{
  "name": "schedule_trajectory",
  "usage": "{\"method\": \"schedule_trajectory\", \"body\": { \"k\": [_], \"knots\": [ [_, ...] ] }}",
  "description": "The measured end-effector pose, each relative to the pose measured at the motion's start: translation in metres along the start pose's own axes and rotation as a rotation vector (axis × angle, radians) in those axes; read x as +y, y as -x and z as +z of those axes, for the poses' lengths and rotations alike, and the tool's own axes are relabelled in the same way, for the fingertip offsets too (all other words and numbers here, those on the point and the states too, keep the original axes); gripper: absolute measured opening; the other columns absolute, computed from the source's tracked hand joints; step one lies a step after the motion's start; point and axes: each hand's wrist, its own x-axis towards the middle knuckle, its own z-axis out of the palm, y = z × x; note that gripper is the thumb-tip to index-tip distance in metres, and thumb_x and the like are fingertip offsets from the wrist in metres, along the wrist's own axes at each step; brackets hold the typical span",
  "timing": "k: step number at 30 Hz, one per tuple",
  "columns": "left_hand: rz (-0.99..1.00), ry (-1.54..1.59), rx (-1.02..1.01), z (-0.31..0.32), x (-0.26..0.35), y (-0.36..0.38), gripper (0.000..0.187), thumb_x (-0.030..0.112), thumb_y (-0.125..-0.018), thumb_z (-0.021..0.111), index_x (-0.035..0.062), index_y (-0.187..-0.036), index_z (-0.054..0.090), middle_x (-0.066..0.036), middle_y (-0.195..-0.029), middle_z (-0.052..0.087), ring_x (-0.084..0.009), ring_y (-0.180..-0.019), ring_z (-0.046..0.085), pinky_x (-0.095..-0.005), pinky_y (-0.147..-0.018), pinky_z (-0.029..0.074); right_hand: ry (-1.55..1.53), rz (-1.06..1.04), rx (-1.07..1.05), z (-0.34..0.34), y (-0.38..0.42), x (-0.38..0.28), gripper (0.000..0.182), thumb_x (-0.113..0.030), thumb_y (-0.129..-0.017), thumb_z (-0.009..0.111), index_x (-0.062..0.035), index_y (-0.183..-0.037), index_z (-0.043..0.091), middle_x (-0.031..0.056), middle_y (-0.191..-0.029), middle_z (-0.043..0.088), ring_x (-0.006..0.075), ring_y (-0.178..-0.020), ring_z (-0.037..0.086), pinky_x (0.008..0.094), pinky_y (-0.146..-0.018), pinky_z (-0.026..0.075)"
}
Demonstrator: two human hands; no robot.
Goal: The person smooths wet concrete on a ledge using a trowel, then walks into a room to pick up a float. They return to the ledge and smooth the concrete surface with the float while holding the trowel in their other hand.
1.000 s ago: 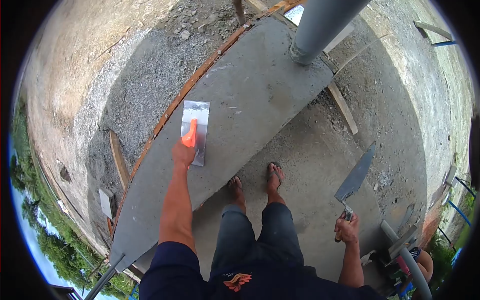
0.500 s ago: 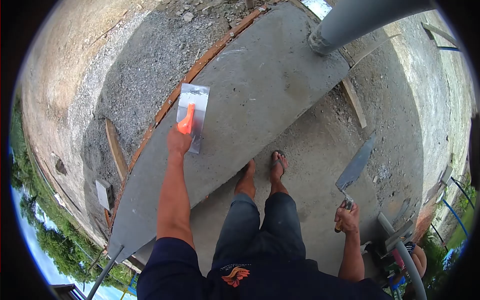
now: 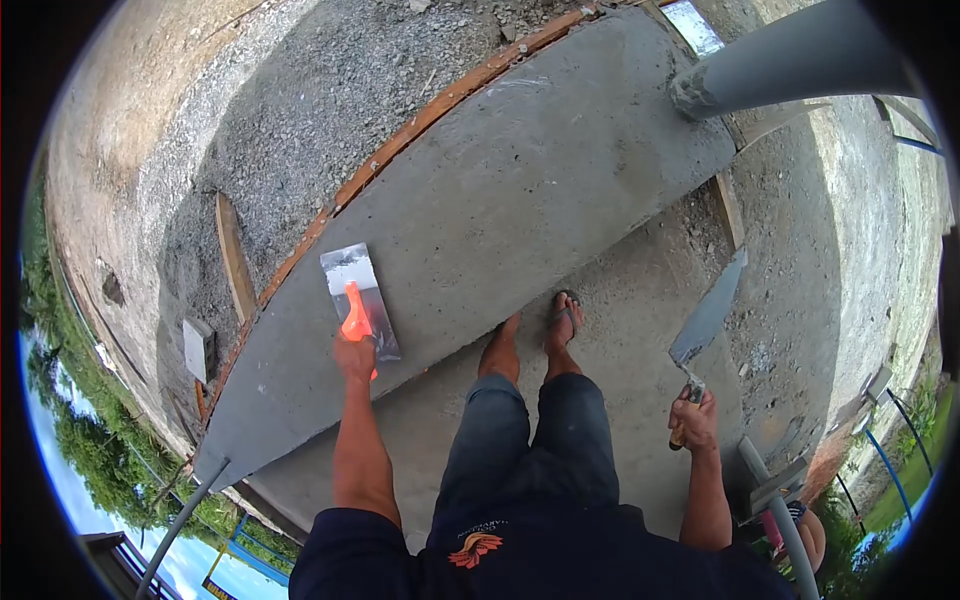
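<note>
Wrapped round the orange handle of a rectangular steel float (image 3: 378, 312), my left hand (image 3: 355, 357) is closed. The float's blade lies on the wet grey concrete slab (image 3: 480, 215), near its lower left part. My right hand (image 3: 697, 418) is closed on the handle of a pointed trowel (image 3: 708, 315), which is held up to the right of my legs with its blade pointing away from me. Between the hands, my feet in flip-flops (image 3: 567, 318) stand by the slab's near edge.
A thin wooden form board (image 3: 400, 140) curves along the slab's far edge, with gravel (image 3: 310, 120) beyond. A thick grey column (image 3: 800, 60) rises at the upper right. Wooden stakes (image 3: 235, 258) and a concrete block (image 3: 199, 350) stand at the left. Part of another person (image 3: 812, 540) shows at the lower right.
My left hand and the float have moved down the slab towards its left end, nearer my body. The view has shifted slightly. The trowel is still in my right hand.
</note>
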Motion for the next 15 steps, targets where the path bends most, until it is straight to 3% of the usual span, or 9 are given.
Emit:
{"method": "schedule_trajectory", "body": {
  "k": [1, 3, 4, 6, 7, 9, 10, 12, 15],
  "knots": [
    [-0.199, 0.076, -0.004, -0.013, 0.019, -0.018, 0.021, 0.005, -0.076, 0.062, 0.0003, -0.097, 0.063, -0.011, -0.071, 0.065, -0.0224, -0.055, 0.063, -0.0367, -0.050, 0.050, 0.000, -0.002, -0.008, -0.001, -0.005, 0.001, 0.018, -0.007, -0.078, 0.068, -0.0050, -0.087, 0.052, 0.0029, -0.061, 0.056, 0.0134, -0.046, 0.055, 0.0270, -0.046, 0.046],
    [-0.140, 0.077, -0.104, -0.003, 0.038, -0.058, 0.020, 0.002, -0.074, 0.059, -0.0011, -0.093, 0.063, -0.007, -0.065, 0.060, -0.0185, -0.045, 0.057, -0.0340, -0.041, 0.045, -0.002, -0.004, -0.020, -0.002, -0.007, 0.002, 0.018, -0.007, -0.078, 0.068, -0.0050, -0.086, 0.052, 0.0029, -0.061, 0.056, 0.0133, -0.046, 0.055, 0.0270, -0.046, 0.046],
    [-0.173, 0.212, -0.086, 0.017, 0.080, -0.063, 0.026, 0.000, -0.071, 0.058, -0.0048, -0.096, 0.061, -0.010, -0.066, 0.061, -0.0204, -0.044, 0.057, -0.0350, -0.040, 0.044, -0.005, -0.008, -0.022, -0.002, -0.009, 0.001, 0.018, -0.007, -0.078, 0.068, -0.0050, -0.086, 0.052, 0.0030, -0.061, 0.056, 0.0132, -0.046, 0.055, 0.0270, -0.046, 0.046],
    [0.028, 0.167, -0.168, 0.067, 0.161, -0.074, 0.023, 0.002, -0.072, 0.055, -0.0038, -0.093, 0.061, -0.011, -0.067, 0.061, -0.0213, -0.047, 0.059, -0.0361, -0.042, 0.046, -0.006, -0.004, -0.016, -0.003, -0.002, 0.003, 0.018, -0.007, -0.078, 0.068, -0.0050, -0.086, 0.053, 0.0030, -0.061, 0.056, 0.0130, -0.046, 0.055, 0.0270, -0.046, 0.046],
    [0.204, 0.006, -0.286, 0.101, 0.191, -0.086, 0.023, 0.004, -0.072, 0.055, -0.0040, -0.093, 0.062, -0.016, -0.069, 0.064, -0.0247, -0.048, 0.061, -0.0371, -0.045, 0.048, -0.005, -0.007, -0.012, -0.003, 0.000, 0.004, 0.018, -0.007, -0.078, 0.068, -0.0050, -0.086, 0.053, 0.0030, -0.061, 0.056, 0.0130, -0.046, 0.055, 0.0270, -0.046, 0.046],
    [0.482, -0.167, -0.317, 0.158, 0.279, -0.056, 0.029, 0.010, -0.073, 0.058, -0.0031, -0.099, 0.064, -0.027, -0.090, 0.067, -0.0408, -0.084, 0.067, -0.0440, -0.071, 0.053, 0.001, -0.027, 0.002, -0.007, 0.000, 0.003, 0.018, -0.007, -0.078, 0.068, -0.0049, -0.086, 0.053, 0.0029, -0.061, 0.057, 0.0130, -0.047, 0.055, 0.0270, -0.045, 0.045],
    [0.505, -0.231, -0.423, 0.175, 0.314, -0.029, 0.035, 0.009, -0.074, 0.056, -0.0004, -0.107, 0.063, -0.025, -0.100, 0.067, -0.0427, -0.099, 0.063, -0.0471, -0.083, 0.051, 0.005, -0.036, 0.019, -0.010, 0.004, 0.005, 0.018, -0.007, -0.078, 0.068, -0.0048, -0.086, 0.053, 0.0029, -0.061, 0.057, 0.0131, -0.047, 0.056, 0.0269, -0.045, 0.045],
    [0.556, -0.369, -0.626, 0.192, 0.339, 0.024, 0.039, 0.009, -0.074, 0.055, 0.0017, -0.112, 0.061, -0.025, -0.104, 0.066, -0.0423, -0.100, 0.063, -0.0480, -0.084, 0.051, -0.004, -0.052, 0.063, -0.015, 0.015, 0.005, 0.018, -0.008, -0.077, 0.068, -0.0049, -0.086, 0.052, 0.0034, -0.060, 0.056, 0.0132, -0.046, 0.055, 0.0268, -0.045, 0.045],
    [0.690, -0.473, -0.753, 0.185, 0.314, 0.066, 0.035, 0.011, -0.075, 0.056, 0.0026, -0.109, 0.060, -0.025, -0.102, 0.066, -0.0439, -0.098, 0.063, -0.0498, -0.084, 0.050, -0.035, -0.084, 0.137, -0.018, 0.033, 0.002, 0.019, -0.011, -0.077, 0.068, -0.0052, -0.086, 0.052, 0.0045, -0.058, 0.056, 0.0134, -0.044, 0.054, 0.0266, -0.042, 0.044]
  ]
}}
